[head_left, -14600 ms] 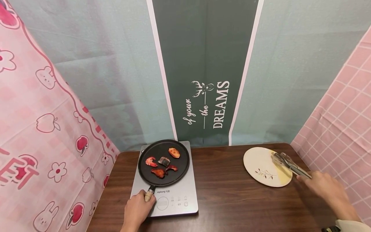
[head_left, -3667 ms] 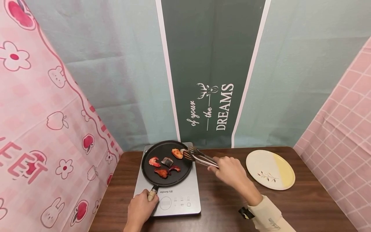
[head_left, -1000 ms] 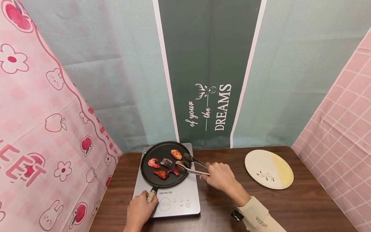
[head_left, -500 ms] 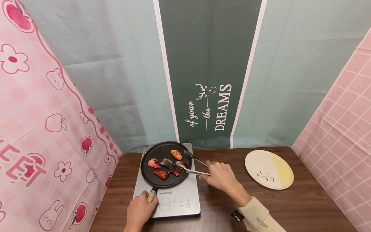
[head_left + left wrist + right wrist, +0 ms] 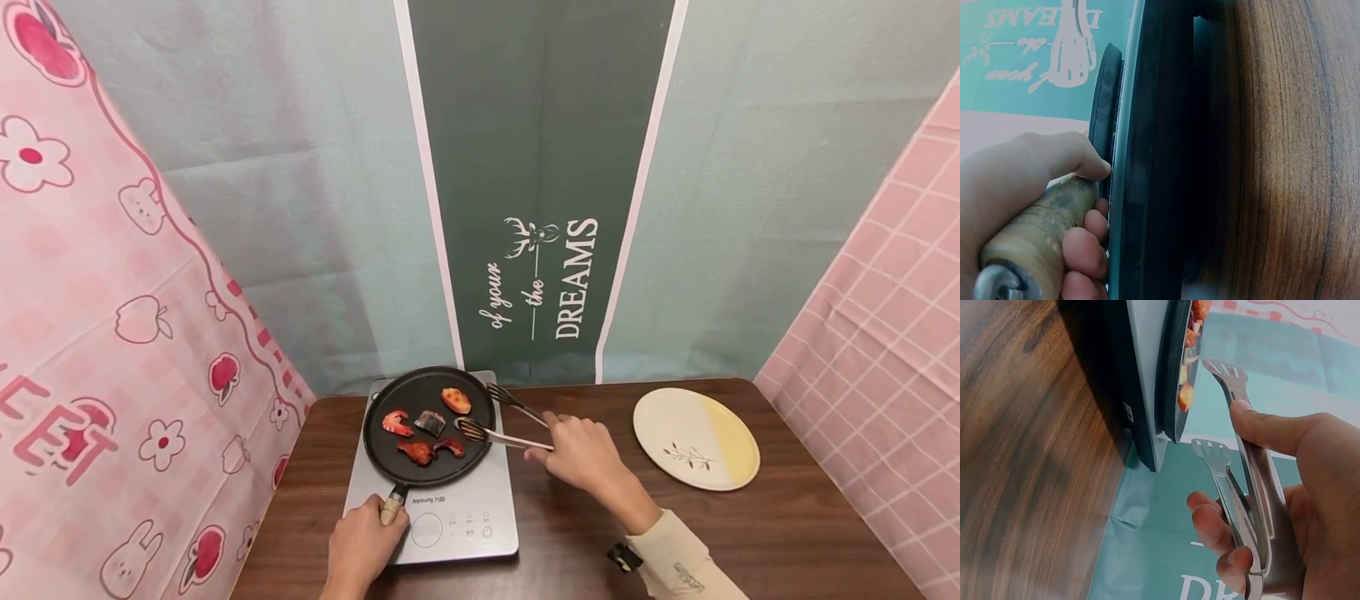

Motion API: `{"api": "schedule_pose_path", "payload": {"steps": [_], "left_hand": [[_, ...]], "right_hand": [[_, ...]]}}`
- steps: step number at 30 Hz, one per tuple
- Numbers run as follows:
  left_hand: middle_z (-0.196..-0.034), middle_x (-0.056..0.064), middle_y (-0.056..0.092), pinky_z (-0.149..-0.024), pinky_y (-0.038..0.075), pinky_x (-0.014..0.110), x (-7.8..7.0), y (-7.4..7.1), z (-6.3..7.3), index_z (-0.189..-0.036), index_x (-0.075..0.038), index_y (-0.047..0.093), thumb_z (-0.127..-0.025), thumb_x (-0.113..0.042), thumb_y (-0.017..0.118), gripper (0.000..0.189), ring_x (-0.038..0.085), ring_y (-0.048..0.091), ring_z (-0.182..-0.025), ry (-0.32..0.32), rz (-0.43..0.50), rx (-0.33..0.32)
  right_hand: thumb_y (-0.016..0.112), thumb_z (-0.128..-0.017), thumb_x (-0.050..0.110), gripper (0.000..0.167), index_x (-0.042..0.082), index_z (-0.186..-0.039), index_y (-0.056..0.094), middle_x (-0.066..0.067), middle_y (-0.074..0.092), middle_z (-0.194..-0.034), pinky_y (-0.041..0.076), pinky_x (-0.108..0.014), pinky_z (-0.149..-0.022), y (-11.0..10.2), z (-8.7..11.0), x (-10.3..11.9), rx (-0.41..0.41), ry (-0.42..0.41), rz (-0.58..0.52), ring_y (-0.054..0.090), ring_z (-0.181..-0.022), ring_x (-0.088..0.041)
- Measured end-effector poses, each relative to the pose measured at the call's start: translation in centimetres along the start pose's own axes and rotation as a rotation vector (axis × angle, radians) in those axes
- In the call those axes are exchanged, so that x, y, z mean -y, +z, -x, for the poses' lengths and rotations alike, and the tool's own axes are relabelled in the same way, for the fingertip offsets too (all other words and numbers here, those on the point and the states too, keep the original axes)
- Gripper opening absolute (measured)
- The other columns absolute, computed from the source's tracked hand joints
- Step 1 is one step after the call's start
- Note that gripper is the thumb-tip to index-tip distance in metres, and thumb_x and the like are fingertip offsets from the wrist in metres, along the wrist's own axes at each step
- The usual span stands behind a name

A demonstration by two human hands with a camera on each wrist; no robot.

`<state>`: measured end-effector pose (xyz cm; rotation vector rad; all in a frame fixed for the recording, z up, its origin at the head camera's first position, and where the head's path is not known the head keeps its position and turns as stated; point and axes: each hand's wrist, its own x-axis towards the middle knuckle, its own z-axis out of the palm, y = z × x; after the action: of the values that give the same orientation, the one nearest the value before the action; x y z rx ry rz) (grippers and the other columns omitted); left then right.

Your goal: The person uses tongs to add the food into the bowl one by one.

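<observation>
My left hand (image 5: 365,537) grips the wooden handle (image 5: 1041,234) of a black frying pan (image 5: 401,392), which sits on a silver induction cooker (image 5: 476,500). In the pan lie a shrimp (image 5: 397,422), a fish piece (image 5: 431,422), an orange oval slice (image 5: 456,401), a browned chicken piece (image 5: 416,452) and a dark red tentacle (image 5: 451,447). My right hand (image 5: 585,454) holds metal tongs (image 5: 517,439) with their arms spread. One tong tip is over the pan's right side, partly hiding a small shell-like piece. The right wrist view shows nothing between the tips (image 5: 1225,370).
A cream and yellow plate (image 5: 678,417) with a leaf drawing lies on the brown wooden table (image 5: 570,533) to the right. Pink cloth (image 5: 180,350) hangs at the left, pink checked cloth (image 5: 877,333) at the right, and a green curtain (image 5: 525,125) behind.
Earlier the tongs were over the plate; then they came left to the pan's right edge and spread, with the shell-like piece now in the pan. Just now the right hand moved slightly right.
</observation>
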<state>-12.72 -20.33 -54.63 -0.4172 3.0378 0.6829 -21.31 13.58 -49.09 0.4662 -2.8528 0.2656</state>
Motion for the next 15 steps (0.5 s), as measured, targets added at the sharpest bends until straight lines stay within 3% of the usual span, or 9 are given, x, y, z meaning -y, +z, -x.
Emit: {"api": "schedule_pose_path", "payload": {"steps": [15], "left_hand": [[-0.068,0.007,0.062,-0.060,0.047,0.049,0.0,0.0,0.2,-0.089,-0.005,0.070,-0.083,-0.039,0.076,0.035,0.027,0.060,-0.062,0.012,-0.011,-0.011]], "right_hand": [[0.082,-0.083,0.058,0.067,0.006,-0.124,0.071,-0.014,0.078,-0.093,0.048,-0.048,-0.052,-1.2,0.7,-2.7,0.000,0.044,0.018,0.071,-0.065,-0.039]]}}
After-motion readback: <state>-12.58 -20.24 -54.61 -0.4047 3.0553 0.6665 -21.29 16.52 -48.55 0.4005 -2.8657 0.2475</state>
